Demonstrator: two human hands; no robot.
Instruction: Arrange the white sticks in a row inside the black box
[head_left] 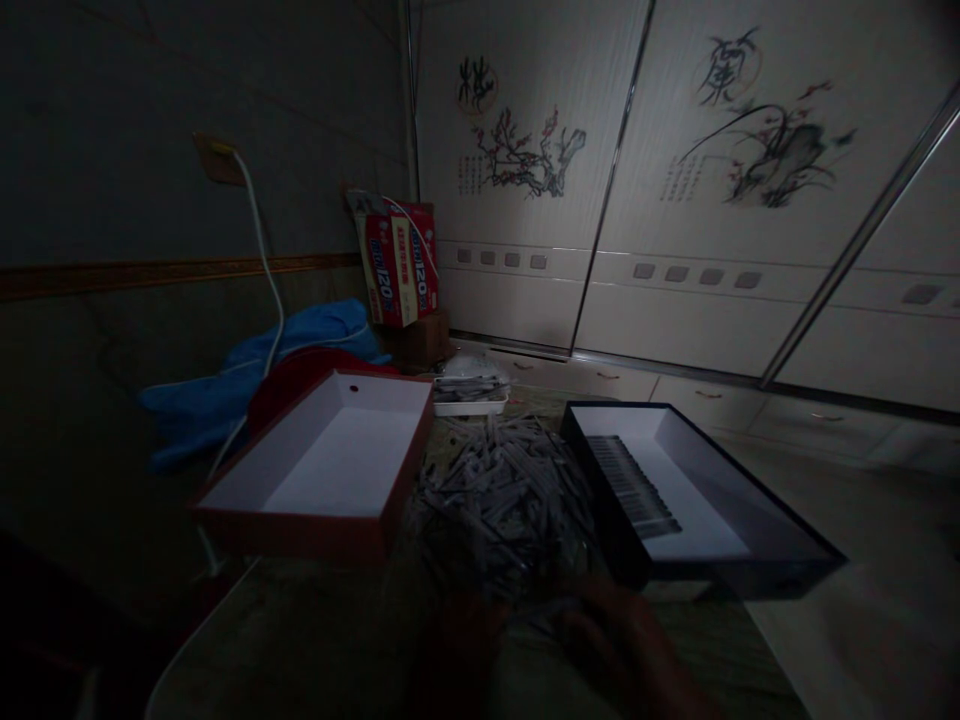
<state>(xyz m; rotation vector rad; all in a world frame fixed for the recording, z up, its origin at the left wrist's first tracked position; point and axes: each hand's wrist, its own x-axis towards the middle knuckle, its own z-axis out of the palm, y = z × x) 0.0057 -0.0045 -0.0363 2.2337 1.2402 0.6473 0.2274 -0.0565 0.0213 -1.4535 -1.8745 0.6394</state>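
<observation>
The scene is very dark. A heap of thin grey-white strips (pixel 502 490) lies on the table between two open boxes. A red box (pixel 330 470) with a white inside stands on the left. A dark box (pixel 697 500) on the right holds a neat row of strips. My left hand (pixel 457 640) and my right hand (pixel 622 640) are dim shapes at the near edge of the heap. Their fingers are lost in shadow.
A small white tray (pixel 472 400) with more strips sits behind the heap. A red carton (pixel 397 260), a blue cloth (pixel 255 380) and a white cable (pixel 262 260) lie at the back left. Painted wardrobe doors (pixel 675 180) fill the background.
</observation>
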